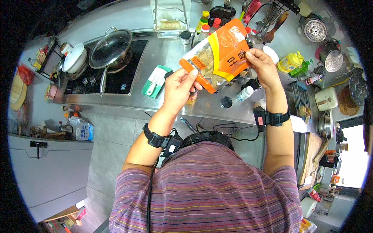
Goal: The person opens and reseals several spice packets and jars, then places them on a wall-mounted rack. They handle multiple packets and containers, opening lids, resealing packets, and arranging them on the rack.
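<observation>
Both hands hold an orange and clear plastic pouch of dried bay leaves [220,55], tilted above the steel counter [174,102]. My left hand [180,87] pinches its lower left edge between thumb and fingers. My right hand [262,67] grips its right edge, thumb on the front. Leaves show through the clear part. Below the pouch stand a white-capped bottle [245,93] and a round dark lid or jar [226,102]. Left of my left hand lies a green and white packet with a white utensil [156,82]. A jar partly hidden by my left hand stands beneath it.
A lidded wok [110,49] and a white lidded pot [75,58] sit on the black cooktop [134,67] at left. Sauce bottles [203,21] stand behind the pouch. Yellow [290,61] and green bottles stand at right. A wire rack [300,97] stands beside my right forearm.
</observation>
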### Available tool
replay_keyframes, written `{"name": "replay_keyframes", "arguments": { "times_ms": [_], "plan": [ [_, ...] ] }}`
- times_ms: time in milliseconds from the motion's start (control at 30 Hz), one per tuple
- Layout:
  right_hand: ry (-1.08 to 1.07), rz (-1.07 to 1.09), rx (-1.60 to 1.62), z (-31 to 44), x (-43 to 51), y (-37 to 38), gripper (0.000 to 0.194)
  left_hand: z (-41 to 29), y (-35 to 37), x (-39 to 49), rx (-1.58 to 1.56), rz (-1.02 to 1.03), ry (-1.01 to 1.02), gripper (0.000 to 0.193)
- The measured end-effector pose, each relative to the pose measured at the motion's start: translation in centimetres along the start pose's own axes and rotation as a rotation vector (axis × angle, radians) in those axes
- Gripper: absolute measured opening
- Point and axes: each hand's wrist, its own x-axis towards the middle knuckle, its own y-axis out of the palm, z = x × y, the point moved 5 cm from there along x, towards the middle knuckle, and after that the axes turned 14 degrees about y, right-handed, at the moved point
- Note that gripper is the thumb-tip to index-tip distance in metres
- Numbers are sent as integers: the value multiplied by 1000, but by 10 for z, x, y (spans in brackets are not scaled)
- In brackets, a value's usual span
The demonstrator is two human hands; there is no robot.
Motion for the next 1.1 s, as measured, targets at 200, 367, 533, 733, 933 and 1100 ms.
{"name": "replay_keyframes", "arguments": {
  "times_ms": [200, 367, 533, 733, 933, 1100],
  "plan": [
    [-84, -32, -60, 4, -24, 8, 17, 14, -1, -11, -6, -99, -108, 18],
    [-129, 101, -40, 15, -57, 35, 34, 43, -1, -11, -240, -25, -236, 20],
    [-355, 161, -467, 38, -101, 74, 80, 61, 9, -20, -664, 23, -396, 22],
    [-539, 76, -613, 40, -120, 101, 115, 66, 23, -24, -690, 17, -440, 30],
    [-463, 26, -648, 14, -97, 88, 155, 66, 31, -33, -617, 57, -485, 29],
    [-447, 71, -574, -12, -91, 84, 161, 68, 41, -33, -648, 199, -550, 24]
  ]
}}
